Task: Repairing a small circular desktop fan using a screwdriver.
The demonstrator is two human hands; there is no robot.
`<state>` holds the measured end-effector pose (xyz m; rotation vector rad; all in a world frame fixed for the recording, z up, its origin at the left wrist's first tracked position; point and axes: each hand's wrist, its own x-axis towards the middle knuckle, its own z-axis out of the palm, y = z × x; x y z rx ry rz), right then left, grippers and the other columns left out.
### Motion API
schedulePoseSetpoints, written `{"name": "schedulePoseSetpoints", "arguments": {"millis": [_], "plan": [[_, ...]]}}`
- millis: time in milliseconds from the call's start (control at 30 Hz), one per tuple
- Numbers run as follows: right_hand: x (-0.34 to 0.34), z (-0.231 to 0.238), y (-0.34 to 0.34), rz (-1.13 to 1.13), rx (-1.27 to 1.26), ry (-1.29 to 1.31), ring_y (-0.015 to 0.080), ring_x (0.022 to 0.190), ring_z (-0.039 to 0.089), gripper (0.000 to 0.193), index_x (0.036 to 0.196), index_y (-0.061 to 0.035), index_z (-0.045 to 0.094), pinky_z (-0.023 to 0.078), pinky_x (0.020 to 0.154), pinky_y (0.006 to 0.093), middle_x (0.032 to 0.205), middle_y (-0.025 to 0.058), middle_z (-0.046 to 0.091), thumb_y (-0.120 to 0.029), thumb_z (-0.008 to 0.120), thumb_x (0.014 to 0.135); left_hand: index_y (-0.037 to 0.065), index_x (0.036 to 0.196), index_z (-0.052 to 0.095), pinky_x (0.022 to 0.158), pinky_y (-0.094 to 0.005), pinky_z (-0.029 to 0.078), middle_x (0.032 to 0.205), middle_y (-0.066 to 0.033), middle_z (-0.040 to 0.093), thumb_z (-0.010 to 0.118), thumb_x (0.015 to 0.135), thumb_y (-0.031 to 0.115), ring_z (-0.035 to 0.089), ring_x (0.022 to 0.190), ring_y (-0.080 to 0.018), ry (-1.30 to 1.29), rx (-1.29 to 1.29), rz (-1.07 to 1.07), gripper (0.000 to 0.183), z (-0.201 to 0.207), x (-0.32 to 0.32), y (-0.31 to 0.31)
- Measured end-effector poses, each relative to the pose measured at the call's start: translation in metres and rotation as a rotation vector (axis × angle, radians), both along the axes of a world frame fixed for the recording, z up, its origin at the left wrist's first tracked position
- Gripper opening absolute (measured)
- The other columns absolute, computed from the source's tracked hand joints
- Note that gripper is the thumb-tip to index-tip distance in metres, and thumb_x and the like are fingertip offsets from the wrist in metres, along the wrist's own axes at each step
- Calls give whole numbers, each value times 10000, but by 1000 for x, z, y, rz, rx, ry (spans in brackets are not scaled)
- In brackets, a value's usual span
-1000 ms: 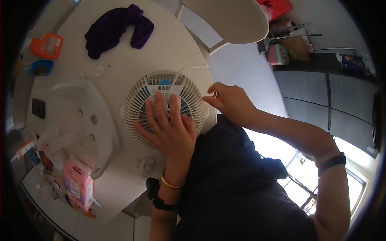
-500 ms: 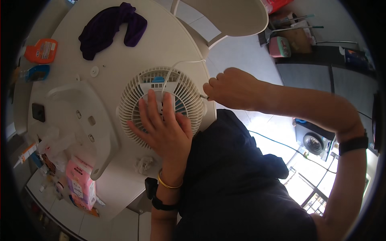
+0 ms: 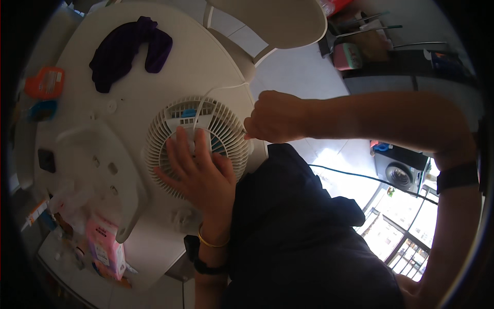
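Observation:
A round white fan head (image 3: 234,123) with a slatted guard and bluish parts inside rests on the table, its white cord running off toward the table's right edge. My left hand (image 3: 200,177) lies over the guard, fingers spread and pressed on its middle. At the guard's right rim my right hand (image 3: 275,117) is closed in a fist. A thin metal tool (image 3: 244,133) barely shows between that fist and the rim; its handle is hidden inside my fingers. Left of the fan lies a curved white stand piece (image 3: 105,165) with slots in it.
On the table (image 3: 195,56) are a purple cloth (image 3: 121,54), a small white disc (image 3: 111,106), a black phone-like object (image 3: 47,160), an orange bottle (image 3: 45,82), a pink packet (image 3: 106,244) and crumpled plastic (image 3: 182,219). A chair (image 3: 278,23) stands beyond the right edge.
The whole view has shifted a little, moving the table's things slightly left in the picture. My right fist has turned slightly at the fan's rim; my left hand keeps its place on the guard.

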<state>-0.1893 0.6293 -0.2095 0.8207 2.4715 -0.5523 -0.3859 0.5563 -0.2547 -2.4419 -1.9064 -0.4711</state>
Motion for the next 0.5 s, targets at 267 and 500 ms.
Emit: {"name": "schedulePoseSetpoints", "arguments": {"millis": [267,500], "plan": [[9,-6,-20,-427,12,-30,279,631,664,286,934,-114,654,500,541,407,659,80,635,-292,437,989,158,1305,502,1076,-688,145,1429,-131,440,458,867,222,406,1316,-388,13,-12,54,445,-2,6,-3],[-2,0,-24,-370,-123,-29,276,702,668,259,845,-74,619,512,584,410,707,75,640,-264,491,968,172,1316,511,1064,-654,191,1437,-97,446,468,868,243,396,1323,-356,1,-32,30,456,0,1,0]]}}
